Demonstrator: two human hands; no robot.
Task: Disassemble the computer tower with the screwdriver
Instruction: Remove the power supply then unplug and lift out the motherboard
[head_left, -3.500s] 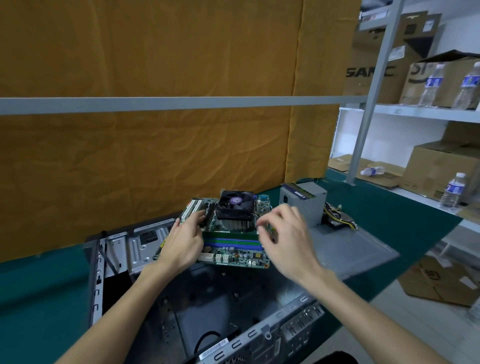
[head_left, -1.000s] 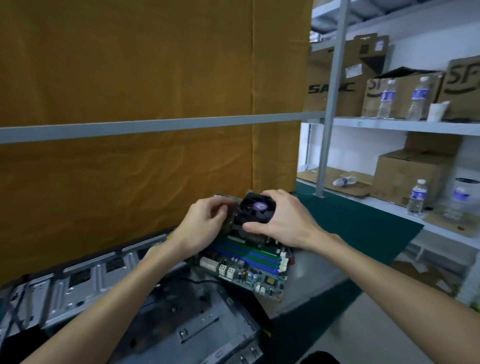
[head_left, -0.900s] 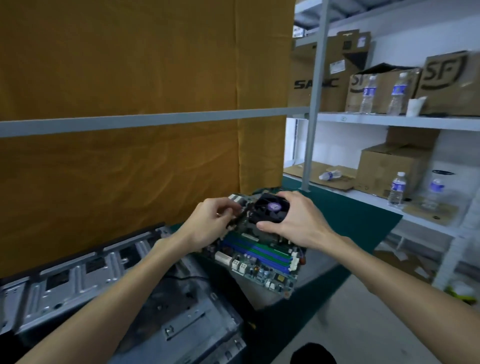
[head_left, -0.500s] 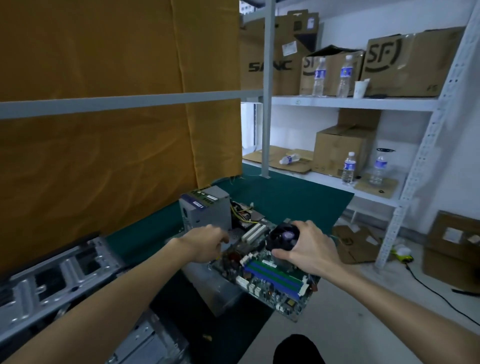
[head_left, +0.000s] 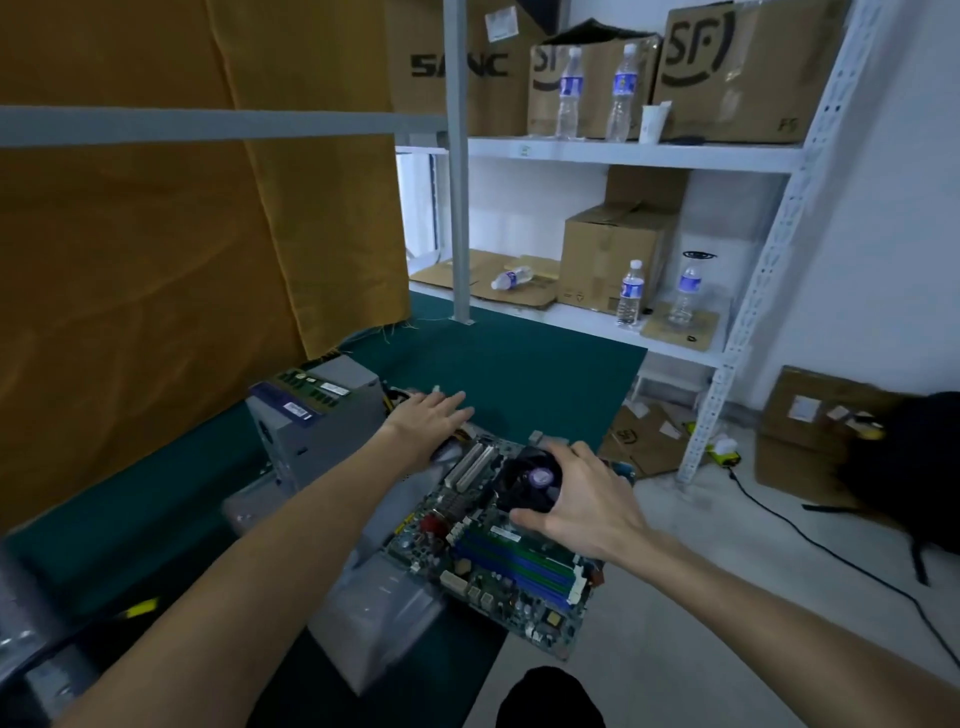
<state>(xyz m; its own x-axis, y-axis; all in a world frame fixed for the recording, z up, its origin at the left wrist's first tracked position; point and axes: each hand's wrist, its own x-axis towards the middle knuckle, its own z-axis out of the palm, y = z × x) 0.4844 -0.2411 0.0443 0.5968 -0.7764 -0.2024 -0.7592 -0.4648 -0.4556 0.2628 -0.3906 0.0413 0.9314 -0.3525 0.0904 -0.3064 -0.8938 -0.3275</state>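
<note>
**Putting the board down on the green mat**

The right hand (head_left: 582, 512) grips the black fan (head_left: 530, 480) on the circuit board (head_left: 498, 556), fingers curled around it, and carries the whole board by it. The board hangs tilted over the edge of the green mat (head_left: 519, 374). The left hand (head_left: 428, 421) is flat and holds nothing; it reaches over the cables (head_left: 397, 400) beside the grey power box (head_left: 317, 421). It is better to push these cables aside first, then lay the board flat, fully on the mat, because one hand on the fan is a weak hold.

Water bottles (head_left: 630, 292) and cardboard boxes (head_left: 611, 257) sit on white shelves (head_left: 634, 154) beside an orange curtain (head_left: 156, 249).
</note>
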